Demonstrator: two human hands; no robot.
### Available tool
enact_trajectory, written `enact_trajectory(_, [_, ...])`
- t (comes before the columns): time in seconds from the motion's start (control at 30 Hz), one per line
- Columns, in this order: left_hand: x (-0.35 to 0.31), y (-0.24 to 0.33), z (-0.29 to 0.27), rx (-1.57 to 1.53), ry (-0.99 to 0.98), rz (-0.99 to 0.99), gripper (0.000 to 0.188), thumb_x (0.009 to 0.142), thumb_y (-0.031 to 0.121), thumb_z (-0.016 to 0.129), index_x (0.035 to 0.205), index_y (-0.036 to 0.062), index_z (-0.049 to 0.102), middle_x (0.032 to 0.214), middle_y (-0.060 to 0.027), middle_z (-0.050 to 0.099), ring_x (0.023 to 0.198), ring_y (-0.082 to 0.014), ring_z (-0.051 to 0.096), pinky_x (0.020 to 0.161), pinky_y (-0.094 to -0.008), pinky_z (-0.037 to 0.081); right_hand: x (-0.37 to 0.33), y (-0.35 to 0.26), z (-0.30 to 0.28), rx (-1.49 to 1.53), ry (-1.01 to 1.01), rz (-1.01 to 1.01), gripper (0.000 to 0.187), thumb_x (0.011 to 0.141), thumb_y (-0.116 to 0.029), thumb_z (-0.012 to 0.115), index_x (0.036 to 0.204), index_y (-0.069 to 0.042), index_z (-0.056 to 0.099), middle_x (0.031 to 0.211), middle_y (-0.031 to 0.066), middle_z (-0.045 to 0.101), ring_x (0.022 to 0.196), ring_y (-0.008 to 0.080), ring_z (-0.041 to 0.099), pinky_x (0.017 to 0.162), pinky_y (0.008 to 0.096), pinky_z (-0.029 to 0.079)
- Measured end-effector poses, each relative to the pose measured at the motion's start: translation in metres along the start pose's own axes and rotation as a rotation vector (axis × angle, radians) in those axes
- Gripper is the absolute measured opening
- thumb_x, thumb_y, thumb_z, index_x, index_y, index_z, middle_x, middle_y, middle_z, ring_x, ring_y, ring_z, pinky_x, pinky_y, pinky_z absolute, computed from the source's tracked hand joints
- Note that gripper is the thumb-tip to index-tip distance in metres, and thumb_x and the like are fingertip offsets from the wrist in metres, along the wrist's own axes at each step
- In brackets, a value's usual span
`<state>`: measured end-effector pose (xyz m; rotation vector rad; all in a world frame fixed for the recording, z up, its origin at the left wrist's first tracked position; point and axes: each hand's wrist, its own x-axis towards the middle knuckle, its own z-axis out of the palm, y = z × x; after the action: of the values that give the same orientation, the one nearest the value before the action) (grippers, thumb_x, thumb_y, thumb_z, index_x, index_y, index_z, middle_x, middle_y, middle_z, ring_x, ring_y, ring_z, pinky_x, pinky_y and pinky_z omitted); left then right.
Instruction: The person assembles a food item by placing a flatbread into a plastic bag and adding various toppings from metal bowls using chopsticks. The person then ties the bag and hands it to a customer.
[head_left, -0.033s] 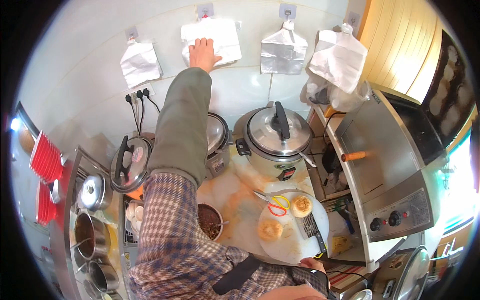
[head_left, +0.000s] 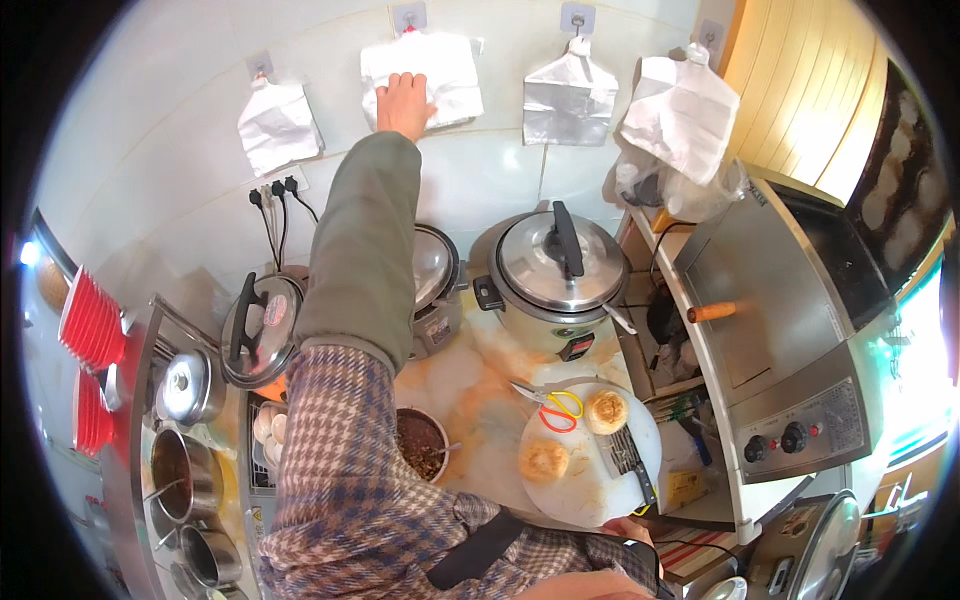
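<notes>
The left hand [head_left: 403, 105] is stretched up to the tiled wall, and its fingers are laid flat against a stack of white paper bags [head_left: 425, 65] hung from a hook; whether a bag is pinched cannot be told. Just to the left of that hand a smaller bunch of white bags [head_left: 277, 125] is hung, and to its right a silvery bag [head_left: 572, 100] and a bundle of white plastic bags [head_left: 683, 105] are seen. Below the raised forearm, a large lidded pot [head_left: 558, 268] is set on the counter. The right hand [head_left: 632, 530] is seen only at the lower edge, at the near rim of a round white cutting board [head_left: 580, 490]; its grip cannot be told. On that board, just beyond the right hand, two round flatbreads [head_left: 606, 411], scissors with yellow and red handles [head_left: 552, 405] and a cleaver [head_left: 625, 452] are laid. A bowl of dark filling [head_left: 420, 442] is placed to the left of the board.
</notes>
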<state>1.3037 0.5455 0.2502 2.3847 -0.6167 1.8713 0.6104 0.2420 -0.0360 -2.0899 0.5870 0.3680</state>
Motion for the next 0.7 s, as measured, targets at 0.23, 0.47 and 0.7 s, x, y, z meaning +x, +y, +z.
enact_trajectory(0.23, [-0.014,-0.003,-0.024,-0.453,0.026,0.37,0.008,0.082,0.011,0.066,0.089,0.0094,0.069,0.083,-0.0037,0.067,0.084,-0.0263,0.06,0.072,-0.0384,0.046,0.029,-0.013,0.008,-0.056,-0.033,-0.009,0.023,0.091,-0.017,0.068,0.109,-0.003,0.069,0.101,0.021,0.073,0.095,0.0336,0.072,0.082,0.0406,0.056])
enact_trajectory(0.47, [-0.207,0.222,-0.204,-1.554,-0.807,0.046,0.012,0.1,0.013,0.053,0.103,0.0046,0.061,0.11,-0.0112,0.066,0.102,-0.0294,0.063,0.083,-0.0406,0.053,0.123,-0.058,0.021,0.419,-0.067,-0.484,0.038,0.101,-0.026,0.062,0.13,-0.003,0.06,0.125,0.0072,0.065,0.114,0.0162,0.06,0.098,0.0319,0.048])
enact_trajectory(0.7, [-0.286,0.281,-0.307,-2.23,-0.902,-1.45,0.038,0.11,0.028,0.037,0.132,-0.0019,0.046,0.142,-0.0199,0.053,0.114,-0.0343,0.064,0.098,-0.0472,0.054,0.12,-0.06,0.035,1.462,-0.414,-0.336,0.078,0.104,-0.065,0.026,0.149,-0.003,0.04,0.148,0.0113,0.048,0.139,0.0244,0.043,0.114,0.0432,0.035])
